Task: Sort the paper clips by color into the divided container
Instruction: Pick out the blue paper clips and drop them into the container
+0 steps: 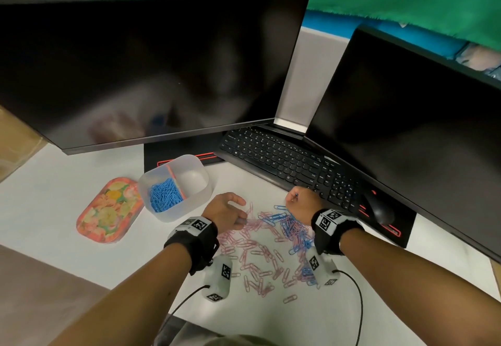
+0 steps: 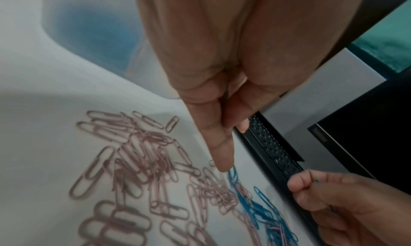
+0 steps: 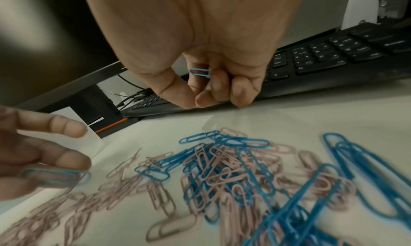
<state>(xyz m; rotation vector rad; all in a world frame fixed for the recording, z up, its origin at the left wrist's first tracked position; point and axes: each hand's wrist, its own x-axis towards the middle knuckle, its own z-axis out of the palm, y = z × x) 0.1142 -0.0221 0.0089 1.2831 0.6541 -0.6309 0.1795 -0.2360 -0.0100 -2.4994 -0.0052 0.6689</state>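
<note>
Blue paper clip [image 3: 200,72] pinched in right hand [image 3: 206,60], keyboard [image 3: 333,56] behind

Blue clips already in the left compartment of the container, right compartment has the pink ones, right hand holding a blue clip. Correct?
Not quite. The head view shows the right compartment of the container empty; the pink clips all lie on the table. The rest holds: blue clips fill the left compartment, and the right hand holds a blue clip, seen in the right wrist view.

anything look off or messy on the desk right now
Yes: pink and blue paper clips lie tangled loose on the white desk. The divided container holds only blue clips; its other compartment looks empty.
</note>
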